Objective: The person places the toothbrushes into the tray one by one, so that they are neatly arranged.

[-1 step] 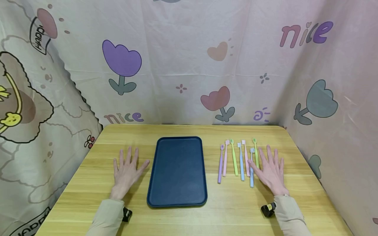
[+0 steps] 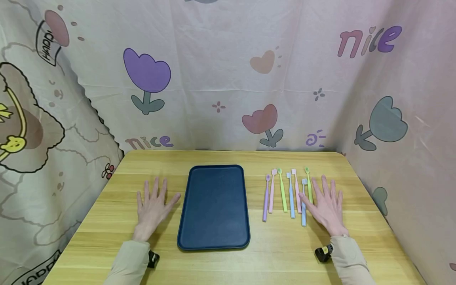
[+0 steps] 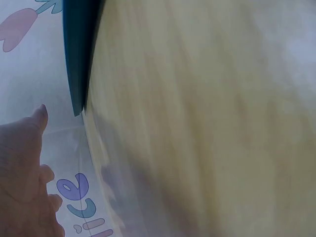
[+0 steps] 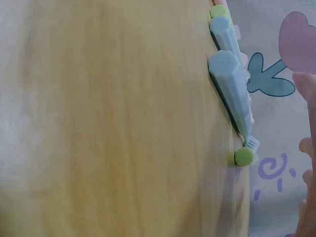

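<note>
In the head view my left hand [image 2: 153,209] has its fingers spread over the table, left of a dark blue tray [image 2: 213,208], and holds nothing. My right hand [image 2: 325,209] is spread the same way at the right end of a row of several toothbrushes. From left to right lie a purple toothbrush [image 2: 266,200], a pink one, a green toothbrush [image 2: 283,194], a blue one, another pink one, another blue toothbrush [image 2: 304,209] and a green one partly behind the right hand. The right thumb is near the last blue handle; contact is unclear. The right wrist view shows blue handle ends [image 4: 229,84] close up.
The wooden table [image 2: 270,261] ends at a patterned cloth [image 2: 213,79] hanging behind it and on both sides. Each wrist wears a small black device, such as the one by the right sleeve [image 2: 323,253]. Bare wood lies between tray and toothbrushes.
</note>
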Demonstrator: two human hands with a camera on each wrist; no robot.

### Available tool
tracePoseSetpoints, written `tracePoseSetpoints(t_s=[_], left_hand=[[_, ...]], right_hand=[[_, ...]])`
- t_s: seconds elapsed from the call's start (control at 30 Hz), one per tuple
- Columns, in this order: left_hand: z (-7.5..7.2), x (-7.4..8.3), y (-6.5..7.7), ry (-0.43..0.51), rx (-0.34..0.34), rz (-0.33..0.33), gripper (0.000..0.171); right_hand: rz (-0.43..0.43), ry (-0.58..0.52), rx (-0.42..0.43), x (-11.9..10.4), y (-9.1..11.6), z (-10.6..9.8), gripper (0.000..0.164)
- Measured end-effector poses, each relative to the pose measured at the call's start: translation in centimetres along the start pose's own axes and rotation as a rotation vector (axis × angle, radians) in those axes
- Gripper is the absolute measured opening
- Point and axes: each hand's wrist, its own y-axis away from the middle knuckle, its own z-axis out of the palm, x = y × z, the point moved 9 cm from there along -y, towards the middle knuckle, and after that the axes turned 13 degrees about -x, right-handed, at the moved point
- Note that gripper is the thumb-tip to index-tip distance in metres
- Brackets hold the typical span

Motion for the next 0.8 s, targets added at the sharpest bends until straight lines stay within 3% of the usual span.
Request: tracePoseSetpoints(t_s=[0.5,0.8], left_hand=[[0.0,0.4,0.3,-0.020,-0.005,-0.001,0.091],[0.3,3.2,1.2,-0.039,-0.025,0.025,0.089]], right_hand=[[-0.002,0.008,-0.017,0.2,0.0,0.0,0.083],[-0.030,-0.052,-0.062,1.0,-0.3,-0.6,0.085]])
